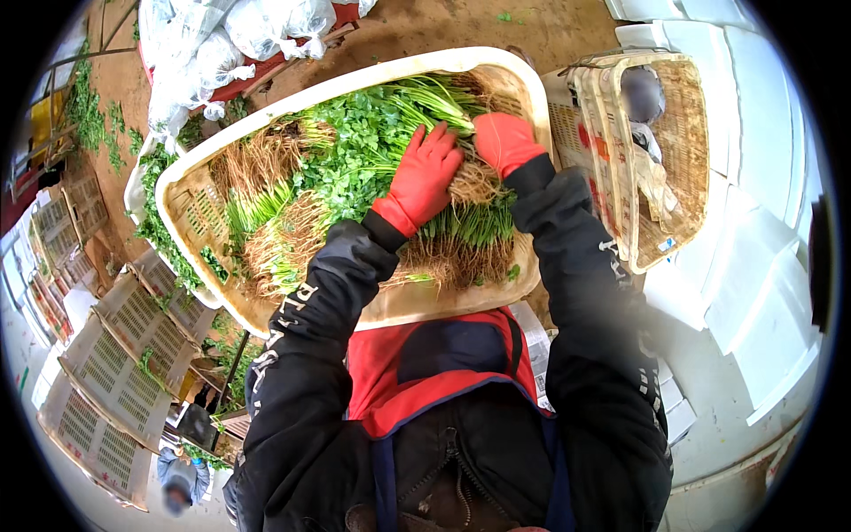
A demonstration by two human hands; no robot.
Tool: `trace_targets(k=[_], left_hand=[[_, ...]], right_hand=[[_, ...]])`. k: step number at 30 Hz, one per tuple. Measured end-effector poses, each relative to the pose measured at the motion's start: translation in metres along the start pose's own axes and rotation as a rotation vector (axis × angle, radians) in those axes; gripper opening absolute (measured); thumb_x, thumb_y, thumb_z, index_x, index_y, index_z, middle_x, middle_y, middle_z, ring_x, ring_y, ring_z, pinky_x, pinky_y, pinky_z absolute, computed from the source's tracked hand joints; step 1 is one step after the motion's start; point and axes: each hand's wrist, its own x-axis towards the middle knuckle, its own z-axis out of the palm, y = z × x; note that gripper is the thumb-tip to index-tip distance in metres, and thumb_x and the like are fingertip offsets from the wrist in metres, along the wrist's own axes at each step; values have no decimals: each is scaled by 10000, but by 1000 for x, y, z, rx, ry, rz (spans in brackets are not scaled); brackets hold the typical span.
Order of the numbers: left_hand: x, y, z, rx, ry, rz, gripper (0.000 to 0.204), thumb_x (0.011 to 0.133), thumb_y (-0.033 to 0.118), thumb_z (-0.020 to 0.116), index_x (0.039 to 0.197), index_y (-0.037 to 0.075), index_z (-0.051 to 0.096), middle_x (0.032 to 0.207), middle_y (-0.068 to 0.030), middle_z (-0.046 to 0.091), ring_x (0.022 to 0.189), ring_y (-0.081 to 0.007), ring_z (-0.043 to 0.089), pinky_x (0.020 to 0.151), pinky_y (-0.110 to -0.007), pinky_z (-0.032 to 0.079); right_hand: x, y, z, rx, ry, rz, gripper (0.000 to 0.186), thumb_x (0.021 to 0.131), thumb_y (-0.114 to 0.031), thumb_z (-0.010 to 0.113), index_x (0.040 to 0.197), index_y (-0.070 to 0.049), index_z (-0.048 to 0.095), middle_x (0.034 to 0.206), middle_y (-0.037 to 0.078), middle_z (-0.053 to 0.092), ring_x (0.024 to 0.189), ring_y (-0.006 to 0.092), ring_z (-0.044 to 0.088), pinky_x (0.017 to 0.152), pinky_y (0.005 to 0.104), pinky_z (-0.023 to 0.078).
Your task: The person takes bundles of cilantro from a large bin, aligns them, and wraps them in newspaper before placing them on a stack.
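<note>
A cream plastic crate (355, 316) lies before me, filled with bunches of leafy greens (355, 146) that look like coriander, with pale stems and long brown roots. My left hand (422, 180), in a red glove, rests on the stems and leaves with its fingers stretched out. Beside it my right hand (507, 144), also red-gloved, is curled round the stem end of a coriander bunch (443, 108) near the crate's right end. The right fingertips are partly hidden. Roots hang below and between both hands.
A stack of tan crates (612, 160) stands to the right, with a cloth inside the front one. White foam boxes (762, 239) line the far right. Tied clear bags (222, 62) sit at upper left. Grey crates (133, 337) stand at left, near another person (182, 479).
</note>
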Motion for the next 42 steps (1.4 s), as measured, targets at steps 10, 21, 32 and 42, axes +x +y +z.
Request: trace_targets(k=[10,21,32,42], left_hand=[[18,3,-16,-81,-155,140,816,587,28,638,1357,46,369,1071,-112,589,1153,-314,487,1086,-505,246],[-21,-15,-22,-115,-19,225,407,657,107,509,1048,122,621,988,-55,579,1121,-295,505,1086,-544,226],[-28,-21,-20,-100,58,231,377,636,196,545,1001,155,629,964,-35,597,1084,-269,542,1079,-520,266],[-41,-24,-17,-96,168,182,268,716,175,549,961,174,656,959,5,604,1093,-216,547,1075,-497,283]], right_hand=[[-82,-49,7,428,220,-4,172,805,-72,515,958,-24,578,893,187,605,856,386,571,712,475,458],[-17,-14,-56,415,284,-116,270,809,-73,582,1074,-45,629,1038,158,638,942,325,611,848,383,473],[-27,-18,-46,-59,-24,-93,551,725,-147,694,1237,-30,527,1109,201,586,1022,337,550,884,398,444],[-25,-2,-15,-275,196,-222,67,748,-69,543,789,-52,594,764,115,617,756,289,608,692,403,495]])
